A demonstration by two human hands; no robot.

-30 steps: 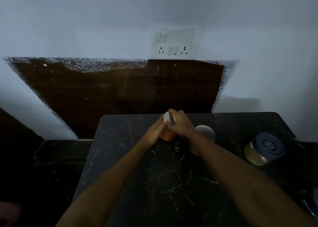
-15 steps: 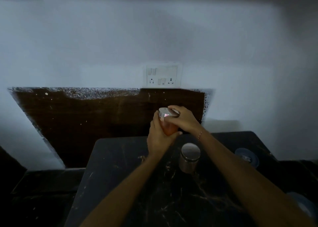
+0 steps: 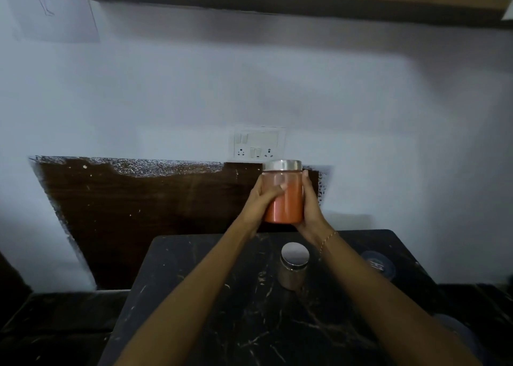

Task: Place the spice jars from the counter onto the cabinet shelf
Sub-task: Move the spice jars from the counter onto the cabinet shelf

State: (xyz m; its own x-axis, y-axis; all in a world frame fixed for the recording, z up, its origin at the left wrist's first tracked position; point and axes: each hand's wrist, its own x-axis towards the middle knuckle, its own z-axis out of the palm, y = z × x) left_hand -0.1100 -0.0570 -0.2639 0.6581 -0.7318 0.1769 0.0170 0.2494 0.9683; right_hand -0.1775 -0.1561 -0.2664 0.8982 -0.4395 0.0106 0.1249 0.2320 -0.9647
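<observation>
A glass jar of orange-red spice [image 3: 286, 202] with a silver lid is held upright in the air above the far edge of the dark counter [image 3: 211, 296]. My left hand [image 3: 261, 197] grips its left side and my right hand [image 3: 309, 202] grips its right side. A second jar with a shiny metal lid [image 3: 294, 265] stands on the counter below my right wrist. A dark-lidded jar [image 3: 377, 264] sits further right in shadow. The brown underside of the cabinet shelf [image 3: 277, 2] runs across the top of the view.
A white switch and socket plate [image 3: 256, 143] is on the wall just above the held jar. A dark wooden panel [image 3: 138, 207] covers the wall behind the counter. Another round lid [image 3: 455, 329] shows at the lower right edge.
Both hands have lifted the orange jar higher off the counter. My right hand moved from the lid down to the jar's side. The view tilted up and the shelf underside came into sight.
</observation>
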